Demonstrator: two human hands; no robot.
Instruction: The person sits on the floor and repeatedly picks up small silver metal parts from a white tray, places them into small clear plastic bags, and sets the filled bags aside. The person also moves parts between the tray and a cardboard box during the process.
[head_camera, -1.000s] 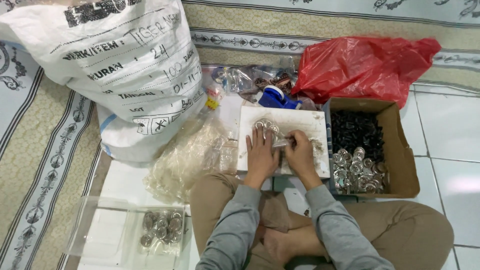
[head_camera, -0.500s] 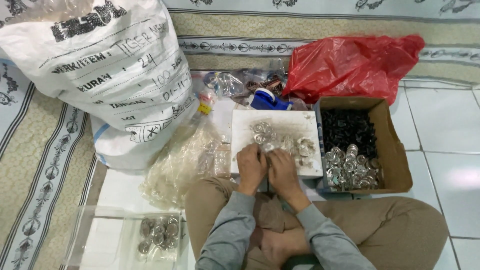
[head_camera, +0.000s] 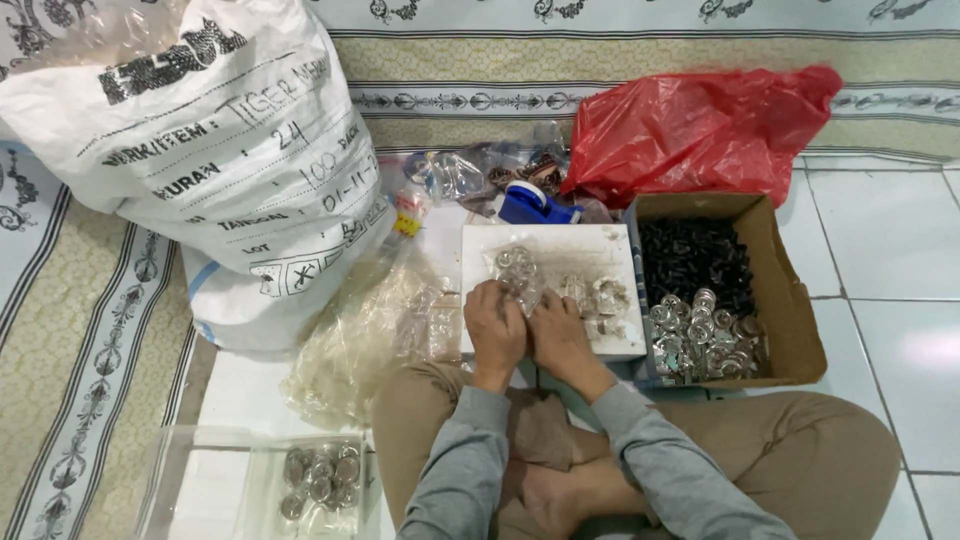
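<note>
- A person sat cross-legged on a tiled floor, lower centre of frame, both hands pressed close together over a white board (head_camera: 600, 250).
- Left hand (head_camera: 495, 330) and right hand (head_camera: 558, 335) touched at the thumbs; fingers curled shut around small clear round caps (head_camera: 520, 275) at the board's near edge. Exact piece held: can't tell, too small.
- More clear caps lay scattered on the board, centre-right of frame.
- Cardboard box (head_camera: 790, 300), right of the board, held black parts at the back & shiny clear pieces at the front.
- Red plastic bag (head_camera: 700, 130) sat in upper right, behind the box.
- Large white printed sack (head_camera: 200, 170) filled upper left.
- Crumpled clear plastic bag (head_camera: 360, 340) lay just left of the hands.
- Clear tray (head_camera: 200, 480) w/ finished round pieces stood at lower left, beside the person's knee.
- Blue item (head_camera: 530, 205) lay just behind the board, among clear wrappers.
</note>
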